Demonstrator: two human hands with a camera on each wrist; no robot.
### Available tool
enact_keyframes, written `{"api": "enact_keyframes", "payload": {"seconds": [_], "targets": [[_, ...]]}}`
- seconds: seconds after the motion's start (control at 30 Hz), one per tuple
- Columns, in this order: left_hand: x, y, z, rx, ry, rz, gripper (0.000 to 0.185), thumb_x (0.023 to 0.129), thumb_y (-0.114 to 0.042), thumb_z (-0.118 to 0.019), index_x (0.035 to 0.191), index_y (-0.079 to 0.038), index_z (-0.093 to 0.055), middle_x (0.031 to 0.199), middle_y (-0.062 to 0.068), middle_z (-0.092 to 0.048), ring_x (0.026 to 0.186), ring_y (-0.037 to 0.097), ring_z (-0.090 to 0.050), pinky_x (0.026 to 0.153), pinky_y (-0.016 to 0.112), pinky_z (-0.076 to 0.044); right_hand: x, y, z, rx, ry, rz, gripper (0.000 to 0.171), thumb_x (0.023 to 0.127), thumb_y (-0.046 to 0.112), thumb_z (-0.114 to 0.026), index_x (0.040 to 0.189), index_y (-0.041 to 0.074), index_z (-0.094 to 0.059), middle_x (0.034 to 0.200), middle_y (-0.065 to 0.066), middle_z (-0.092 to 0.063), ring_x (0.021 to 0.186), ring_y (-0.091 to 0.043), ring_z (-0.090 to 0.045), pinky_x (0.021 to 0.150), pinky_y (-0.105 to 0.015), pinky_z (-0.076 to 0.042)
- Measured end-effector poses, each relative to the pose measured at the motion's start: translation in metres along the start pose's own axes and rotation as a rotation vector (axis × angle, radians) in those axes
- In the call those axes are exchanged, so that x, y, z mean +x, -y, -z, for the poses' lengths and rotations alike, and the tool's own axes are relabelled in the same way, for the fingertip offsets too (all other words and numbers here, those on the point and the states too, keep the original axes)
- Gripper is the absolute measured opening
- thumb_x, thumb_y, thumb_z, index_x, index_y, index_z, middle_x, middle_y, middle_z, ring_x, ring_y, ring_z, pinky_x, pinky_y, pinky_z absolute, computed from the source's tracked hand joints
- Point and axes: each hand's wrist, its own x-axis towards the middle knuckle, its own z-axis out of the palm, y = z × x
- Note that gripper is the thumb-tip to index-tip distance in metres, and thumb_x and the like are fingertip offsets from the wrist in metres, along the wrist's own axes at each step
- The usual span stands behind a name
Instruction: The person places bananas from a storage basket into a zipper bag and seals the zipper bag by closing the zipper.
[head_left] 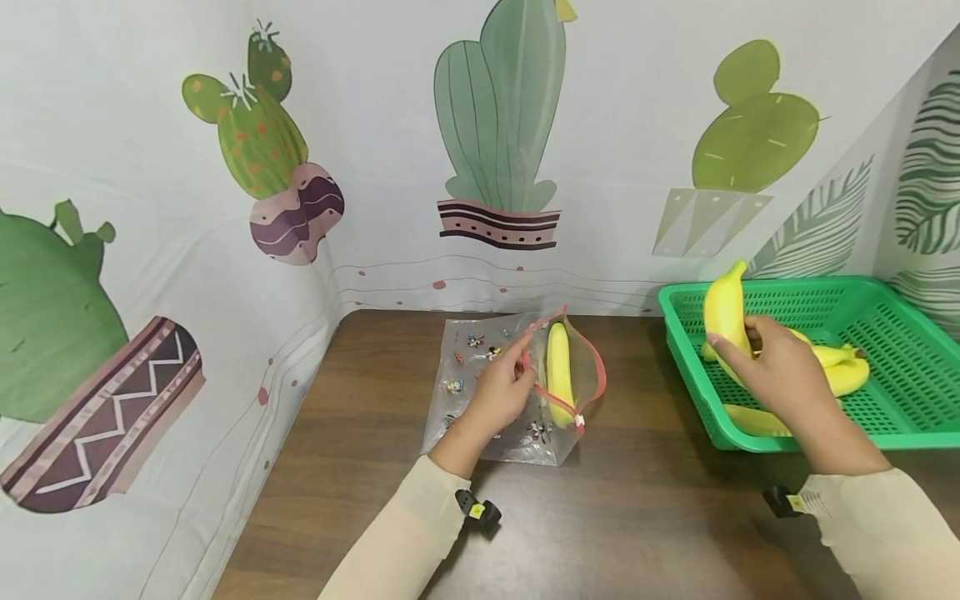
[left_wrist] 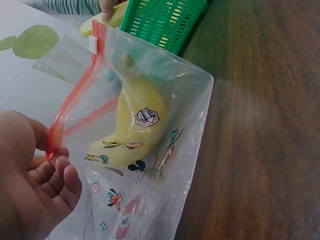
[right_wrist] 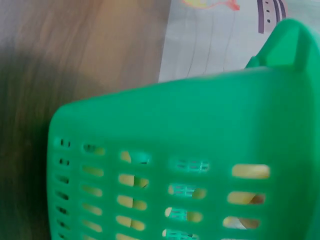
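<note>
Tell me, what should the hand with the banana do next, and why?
Probably carry the banana across to the zip bag. The right hand grips it above the green basket, while the left hand pinches the bag's red edge, holding its mouth open, with one banana inside.

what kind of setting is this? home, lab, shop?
Likely a staged tabletop recording booth: a cactus-print cloth backdrop walls off a wooden table, with a green basket of bananas and a zip bag.

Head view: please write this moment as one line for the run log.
left hand: pinches zip bag rim, mouth open | bag: one banana inside | right hand: grips second banana over green basket
</note>
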Motion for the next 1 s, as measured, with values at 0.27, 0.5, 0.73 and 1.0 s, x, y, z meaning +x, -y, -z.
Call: {"api": "enact_keyframes", "payload": {"seconds": [0.27,0.5,0.73,1.0], "targets": [[0.000,0.001,-0.001,-0.032,0.000,-0.003,0.058,0.098,-0.014,-0.052,0.155,-0.010,-0.041,0.084,-0.002,-0.048,0.060,0.008,-0.040,0.049,0.020,-0.035,-0.002,0.009,-0.001,-0.005,-0.023,0.028,0.059,0.100,0.050,-0.057,0.121,-0.005,-0.056,0.105,-0.025,-0.062,0.083,-0.033,-0.058,0.060,-0.032,-0.040],[0.000,0.002,-0.002,-0.029,-0.007,-0.005,0.058,0.098,-0.015,-0.052,0.154,-0.012,-0.042,0.081,-0.004,-0.047,0.058,0.008,-0.038,0.049,0.020,-0.035,-0.004,0.017,-0.002,-0.013,-0.040,0.051,0.062,0.098,0.050,-0.059,0.125,-0.006,-0.056,0.107,-0.024,-0.061,0.087,-0.035,-0.056,0.065,-0.038,-0.042],[0.001,0.002,-0.002,-0.023,-0.010,0.001,0.057,0.098,-0.014,-0.053,0.154,-0.012,-0.043,0.079,-0.005,-0.044,0.058,0.008,-0.038,0.050,0.021,-0.035,-0.007,0.025,-0.004,-0.011,-0.036,0.064,0.064,0.098,0.050,-0.059,0.131,-0.006,-0.055,0.115,-0.027,-0.059,0.095,-0.039,-0.055,0.073,-0.052,-0.046],[0.001,0.001,-0.002,-0.025,-0.007,-0.005,0.058,0.098,-0.014,-0.053,0.154,-0.012,-0.043,0.075,-0.005,-0.041,0.057,0.008,-0.037,0.049,0.021,-0.034,-0.009,0.036,-0.006,0.000,-0.025,0.095,0.064,0.098,0.049,-0.060,0.132,-0.005,-0.055,0.118,-0.026,-0.060,0.095,-0.037,-0.058,0.070,-0.049,-0.047]]}}
